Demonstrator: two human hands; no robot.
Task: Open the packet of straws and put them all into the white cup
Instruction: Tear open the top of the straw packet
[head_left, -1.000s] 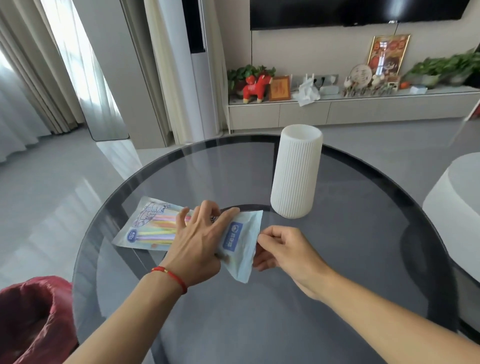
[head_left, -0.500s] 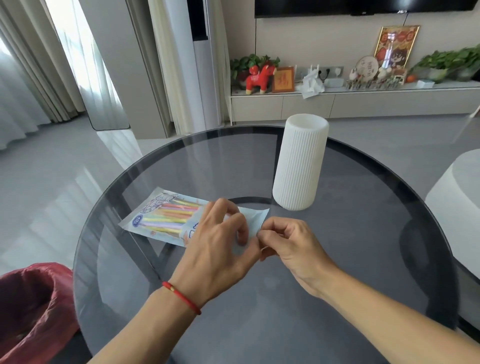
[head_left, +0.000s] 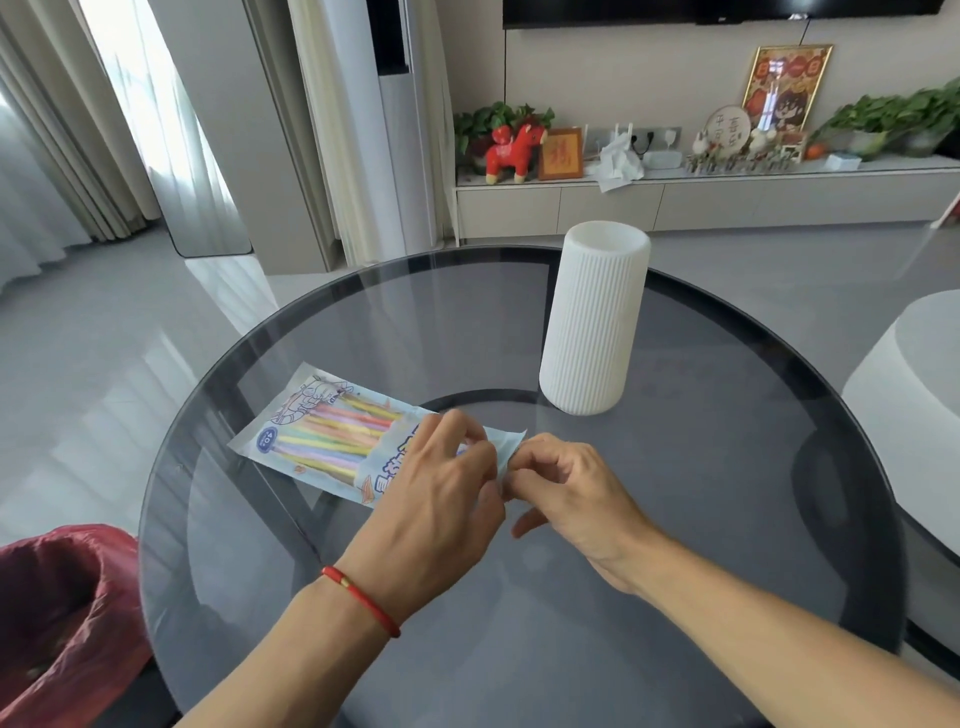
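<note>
Both hands pinch the near-right end of the straw packet (head_left: 332, 441), the left hand (head_left: 431, 499) and right hand (head_left: 566, 493) clamped side by side on its edge. From that grip the packet's long axis runs away to the left, while the white cup (head_left: 592, 322) stands upright beyond, nearer the right hand. Compared with a second ago, the left hand has moved from lying on top of the packet to meeting the right at the edge.
</note>
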